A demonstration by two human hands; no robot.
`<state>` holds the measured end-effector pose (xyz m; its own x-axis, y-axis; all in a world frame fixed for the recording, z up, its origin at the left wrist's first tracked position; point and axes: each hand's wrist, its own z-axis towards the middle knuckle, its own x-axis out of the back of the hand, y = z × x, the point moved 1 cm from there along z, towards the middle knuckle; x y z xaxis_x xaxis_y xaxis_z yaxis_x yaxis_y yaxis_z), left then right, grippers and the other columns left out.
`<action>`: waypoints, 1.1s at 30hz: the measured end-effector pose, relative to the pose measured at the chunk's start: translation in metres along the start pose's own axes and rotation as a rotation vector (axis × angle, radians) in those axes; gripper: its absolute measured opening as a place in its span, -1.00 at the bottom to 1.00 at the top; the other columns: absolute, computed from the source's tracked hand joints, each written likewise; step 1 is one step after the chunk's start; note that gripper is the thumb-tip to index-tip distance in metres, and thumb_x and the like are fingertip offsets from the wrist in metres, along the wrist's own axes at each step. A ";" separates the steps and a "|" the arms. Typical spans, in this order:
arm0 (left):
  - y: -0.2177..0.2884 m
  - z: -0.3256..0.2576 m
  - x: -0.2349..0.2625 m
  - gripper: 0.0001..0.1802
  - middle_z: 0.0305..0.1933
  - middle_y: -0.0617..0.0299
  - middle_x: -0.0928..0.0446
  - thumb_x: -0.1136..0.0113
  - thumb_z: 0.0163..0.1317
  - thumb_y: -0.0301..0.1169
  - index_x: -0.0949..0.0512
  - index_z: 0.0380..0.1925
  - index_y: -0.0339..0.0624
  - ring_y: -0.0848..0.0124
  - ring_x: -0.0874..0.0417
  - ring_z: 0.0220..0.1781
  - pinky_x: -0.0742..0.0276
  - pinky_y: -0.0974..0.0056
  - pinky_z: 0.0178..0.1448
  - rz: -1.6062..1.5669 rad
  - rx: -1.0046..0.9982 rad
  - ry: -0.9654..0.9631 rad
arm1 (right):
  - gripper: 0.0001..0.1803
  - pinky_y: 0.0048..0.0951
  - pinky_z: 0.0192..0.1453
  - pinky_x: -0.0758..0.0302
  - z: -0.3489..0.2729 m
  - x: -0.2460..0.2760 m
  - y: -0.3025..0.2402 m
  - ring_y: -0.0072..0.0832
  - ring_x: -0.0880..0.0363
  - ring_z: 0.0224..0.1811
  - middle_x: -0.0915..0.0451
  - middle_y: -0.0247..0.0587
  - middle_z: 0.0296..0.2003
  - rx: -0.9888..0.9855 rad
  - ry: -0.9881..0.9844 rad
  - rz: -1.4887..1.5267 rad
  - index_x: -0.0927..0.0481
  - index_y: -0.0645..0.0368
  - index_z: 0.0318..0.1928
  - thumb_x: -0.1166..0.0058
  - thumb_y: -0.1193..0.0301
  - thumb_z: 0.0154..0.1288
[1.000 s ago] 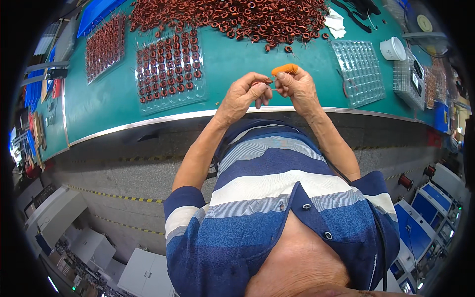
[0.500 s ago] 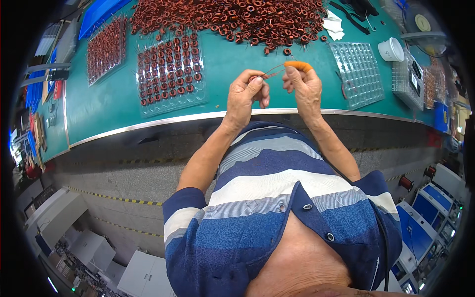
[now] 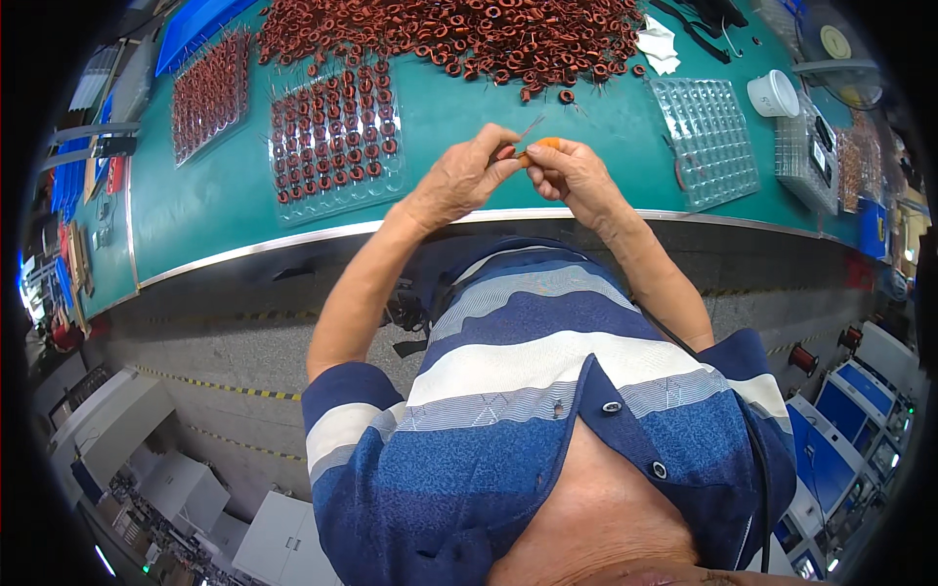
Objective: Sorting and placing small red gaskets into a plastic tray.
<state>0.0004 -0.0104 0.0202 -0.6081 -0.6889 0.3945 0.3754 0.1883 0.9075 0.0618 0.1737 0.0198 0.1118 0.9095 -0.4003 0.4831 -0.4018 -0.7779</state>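
Head view looks down on two bare hands meeting over the near edge of a green table (image 3: 215, 210); the step in hand seems to be fine finger work on one small red wound ring (image 3: 505, 152), up off the table between the hands; thin wires (image 3: 533, 127) stick out beyond it, away from the person; a next move, as I judge it, calls for a firm hold on the left and small, careful fingertip work on the right, since such thin wires would bend easily.

The left hand (image 3: 457, 184) is closed in a pinch, thumb and forefinger clamped on the ring; the right hand (image 3: 578, 184) has its thumb and forefinger drawn together just beside it, the forefinger wearing an orange cover (image 3: 550, 143); whether a wire lies in that right pinch is too small to tell; its other fingers are curled under.

Beyond the hands lies a big heap of similar rings (image 3: 469, 39); to the left stands a plastic tray (image 3: 293, 212) with rings in rows; to the right lies another see-through tray (image 3: 711, 146), with a white tub (image 3: 772, 95) near it.
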 end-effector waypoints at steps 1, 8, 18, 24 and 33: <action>0.003 0.000 0.006 -0.70 -0.32 0.08 -0.56 -0.13 0.33 -0.32 -0.41 -0.02 -0.20 0.25 -0.58 -0.38 -0.51 0.26 -0.23 0.085 -0.044 -0.068 | -0.77 -0.69 -0.50 -0.32 0.000 0.000 0.000 -0.70 -0.42 -0.58 -0.52 -0.43 -0.56 -0.068 -0.047 0.047 -0.59 0.19 -0.30 -0.12 0.27 0.34; 0.025 0.000 0.020 -0.66 -0.39 0.06 -0.53 -0.28 0.19 -0.34 -0.40 -0.13 -0.22 0.11 -0.60 -0.35 -0.50 0.11 -0.26 0.256 -0.092 -0.284 | -0.79 -0.66 -0.54 -0.32 0.002 -0.001 0.010 -0.69 -0.40 -0.61 -0.51 -0.43 -0.58 -0.107 -0.091 0.045 -0.60 0.20 -0.33 -0.17 0.30 0.30; 0.013 -0.014 -0.023 -0.71 -0.39 0.13 -0.47 -0.09 0.37 -0.33 -0.30 -0.06 -0.26 0.39 -0.54 -0.44 -0.51 0.34 -0.40 -0.856 0.142 0.120 | -0.78 -0.66 -0.60 -0.25 -0.017 -0.020 -0.004 -0.73 -0.33 -0.66 -0.46 -0.44 -0.68 0.368 0.233 -0.239 -0.61 0.26 -0.37 -0.23 0.33 0.24; 0.022 -0.027 -0.031 -0.68 -0.33 0.08 -0.46 0.04 0.44 -0.30 -0.23 0.04 -0.25 0.39 -0.53 -0.40 -0.52 0.35 -0.36 -0.965 0.119 0.101 | -0.59 -0.66 -0.39 -0.36 -0.017 -0.008 0.005 -0.67 -0.43 -0.50 -0.51 -0.37 -0.49 0.187 0.161 -0.048 -0.60 0.28 -0.16 -0.04 0.13 0.39; 0.014 -0.024 -0.038 -0.71 -0.40 0.18 -0.46 0.10 0.46 -0.34 -0.21 0.04 -0.28 0.48 -0.50 -0.43 -0.44 0.40 -0.39 -0.664 0.143 0.174 | -0.69 -0.66 -0.41 -0.44 -0.035 -0.019 0.000 -0.64 -0.52 -0.48 -0.60 -0.29 -0.45 0.404 0.206 -0.298 -0.60 0.30 -0.16 -0.18 0.26 0.32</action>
<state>0.0459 0.0014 0.0141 -0.5518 -0.7897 -0.2681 -0.1402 -0.2291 0.9632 0.0897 0.1601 0.0445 0.2087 0.9760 -0.0621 0.1523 -0.0951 -0.9838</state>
